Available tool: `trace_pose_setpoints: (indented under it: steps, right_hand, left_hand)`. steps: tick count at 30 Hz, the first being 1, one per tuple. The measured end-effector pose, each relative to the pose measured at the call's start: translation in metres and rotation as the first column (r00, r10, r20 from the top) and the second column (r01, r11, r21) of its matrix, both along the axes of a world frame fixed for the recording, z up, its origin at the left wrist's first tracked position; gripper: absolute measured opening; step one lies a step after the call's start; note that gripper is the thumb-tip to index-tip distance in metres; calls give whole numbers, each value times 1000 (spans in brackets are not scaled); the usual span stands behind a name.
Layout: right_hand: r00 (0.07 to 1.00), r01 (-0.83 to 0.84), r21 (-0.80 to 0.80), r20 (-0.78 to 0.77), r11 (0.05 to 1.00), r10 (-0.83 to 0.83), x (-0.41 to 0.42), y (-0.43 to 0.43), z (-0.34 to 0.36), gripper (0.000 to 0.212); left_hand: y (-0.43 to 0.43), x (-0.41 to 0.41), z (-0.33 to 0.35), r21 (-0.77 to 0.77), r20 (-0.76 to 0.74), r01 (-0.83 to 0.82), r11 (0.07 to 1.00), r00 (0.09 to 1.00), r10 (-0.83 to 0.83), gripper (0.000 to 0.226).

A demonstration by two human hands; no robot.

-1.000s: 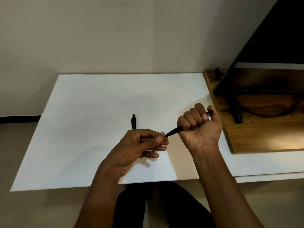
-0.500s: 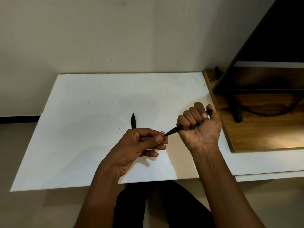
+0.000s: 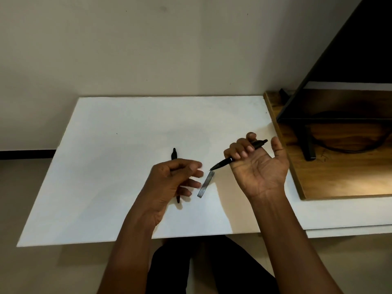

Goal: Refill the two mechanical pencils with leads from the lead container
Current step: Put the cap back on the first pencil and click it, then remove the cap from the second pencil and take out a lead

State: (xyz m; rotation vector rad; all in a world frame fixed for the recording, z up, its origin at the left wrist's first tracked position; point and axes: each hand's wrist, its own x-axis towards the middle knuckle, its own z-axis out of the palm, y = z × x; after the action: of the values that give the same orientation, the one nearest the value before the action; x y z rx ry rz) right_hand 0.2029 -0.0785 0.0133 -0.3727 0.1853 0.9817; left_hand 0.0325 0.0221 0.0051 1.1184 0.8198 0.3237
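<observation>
Since half a second ago the hands have parted and the lead container (image 3: 206, 183) now lies flat on the white table (image 3: 106, 166), between them. From the left: second pencil (image 3: 174, 154) resting half under the blurred, loosely open left hand (image 3: 174, 183); right hand (image 3: 257, 166), palm up, fingers curled round the held pencil (image 3: 237, 156). Leads are likely brittle and the container slick, so pinch its long edges. Beyond sits a wooden stand (image 3: 339, 179), against a plain wall.
</observation>
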Motion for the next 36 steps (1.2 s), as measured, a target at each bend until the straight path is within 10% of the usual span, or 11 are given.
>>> trace_pose_setpoints:
  steps: [6,14,20,28,36]
  right_hand:
    - [997,-25,-227,64,974,41,-3,14,-3,26]
    - [711,152,-766,523,625,469,-26,17,-10,43]
    - [802,-122,-666,370,735,469,-28,26,-2,28]
    - [626,135,-743,576,655,526,-46,27,-14,13]
    - [171,612,-659,649,437,741,-81,46,-20,3]
  left_hand:
    - [9,-8,-16,284,-280,-364,887,853,440,10]
    - [-2,-1,-16,577,-530,-36,816,744,408,21]
    - [-8,7,-14,564,-628,34,825,667,401,30]
    - [-7,7,-9,530,-648,1,848,646,404,16]
    - [8,-5,-4,392,-485,-269,880,752,446,18]
